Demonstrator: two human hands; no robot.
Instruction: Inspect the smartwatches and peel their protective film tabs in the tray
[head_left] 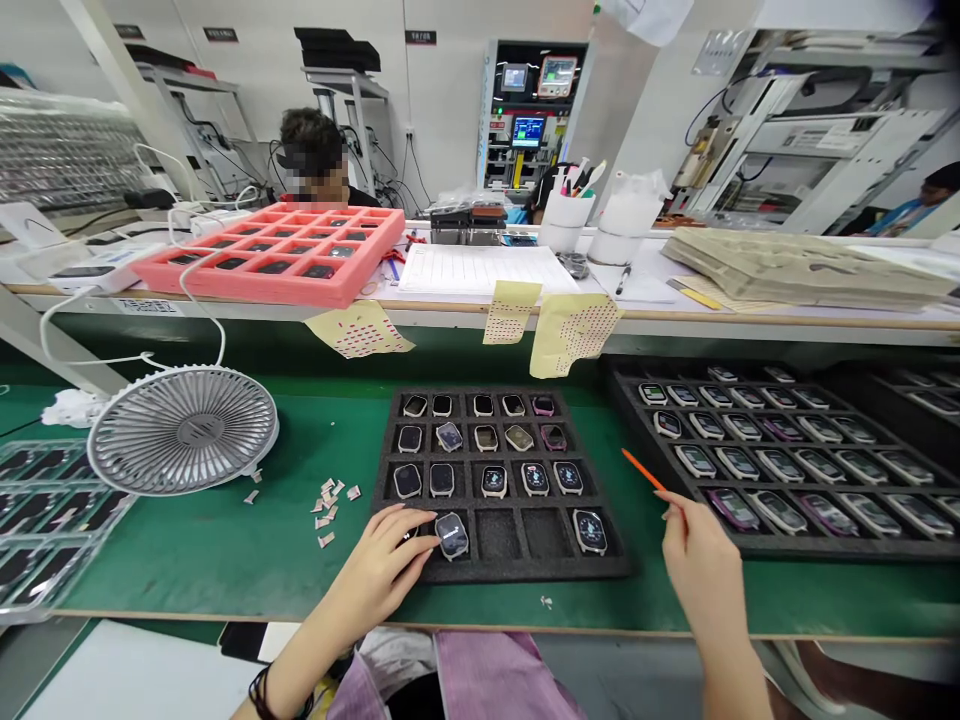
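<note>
Black foam tray (pixel 499 535): matt, rough cellular surface. Square smartwatch (pixel 451 535): glossy glass face, dark case, material unclear. Slim orange stick (pixel 643 470): smooth, plastic-looking. Green bench mat (pixel 225 560): matt, smooth, rubbery. Pink foam tray (pixel 247 285): matt, soft-looking. Grey ribbed desk fan (pixel 184 430): plastic, satin sheen. Pale yellow perforated sheets (pixel 574 335): thin matt paper. White ruled form (pixel 487 268): paper, matt. Tan bench edge strip (pixel 480 308): smooth, wood-toned.

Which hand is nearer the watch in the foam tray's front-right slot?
Right hand, holding an orange stick, is just right of the watch. Left hand is farther off, to its left, beyond two empty slots.
</note>
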